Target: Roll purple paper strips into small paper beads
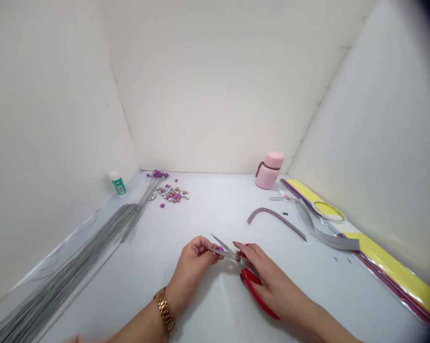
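My right hand (268,271) grips a pair of red-handled scissors (255,293), whose blades are spread and point up and left. Between the thumb and fingers of my left hand (189,262) is a small shiny purple piece (220,248), pinched right by the blades. One blade passes in front of it, so its exact shape is partly hidden. Beyond my hands lies a pile of small purple, silver and pink folded stars (174,194). To the right a curved mauve paper strip (277,216) rests on the table.
A long bundle of thin grey wires (75,262) runs along the left, with purple stars (158,174) at its far end. A glue stick (118,185) and a pink flask (270,172) stand farther back. Grey strips (332,239), a tape ring (315,209) and yellow-topped paper packs (389,267) lie right.
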The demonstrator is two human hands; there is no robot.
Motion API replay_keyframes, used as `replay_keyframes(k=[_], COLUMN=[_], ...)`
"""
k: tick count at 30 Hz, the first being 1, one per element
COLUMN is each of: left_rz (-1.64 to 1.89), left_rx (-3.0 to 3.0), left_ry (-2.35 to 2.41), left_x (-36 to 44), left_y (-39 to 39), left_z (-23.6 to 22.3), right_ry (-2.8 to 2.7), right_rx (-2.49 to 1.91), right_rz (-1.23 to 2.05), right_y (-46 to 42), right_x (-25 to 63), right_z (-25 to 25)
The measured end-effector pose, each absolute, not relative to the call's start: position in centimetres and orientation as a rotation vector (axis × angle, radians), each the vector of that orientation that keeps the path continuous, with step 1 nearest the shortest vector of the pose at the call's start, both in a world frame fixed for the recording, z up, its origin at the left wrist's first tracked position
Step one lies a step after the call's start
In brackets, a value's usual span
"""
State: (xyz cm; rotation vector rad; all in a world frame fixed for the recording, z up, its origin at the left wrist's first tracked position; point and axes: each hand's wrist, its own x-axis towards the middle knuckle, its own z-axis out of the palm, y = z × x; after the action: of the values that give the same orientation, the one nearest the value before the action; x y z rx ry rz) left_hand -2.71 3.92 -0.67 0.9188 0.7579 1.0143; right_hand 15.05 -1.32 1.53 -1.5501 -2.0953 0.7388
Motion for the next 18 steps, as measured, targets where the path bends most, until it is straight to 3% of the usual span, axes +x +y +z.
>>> replay_keyframes(k=[18], left_rz=[0.989], left_rx=[1.010], left_ry=[0.766], left_x=[-2.64], left_y=[3.72], left_z=[-0.32], right_ry=[-2.068], right_rx=[-1.546], right_rz=[0.737], right_y=[-1.26], right_x=[14.66], right_z=[1.20])
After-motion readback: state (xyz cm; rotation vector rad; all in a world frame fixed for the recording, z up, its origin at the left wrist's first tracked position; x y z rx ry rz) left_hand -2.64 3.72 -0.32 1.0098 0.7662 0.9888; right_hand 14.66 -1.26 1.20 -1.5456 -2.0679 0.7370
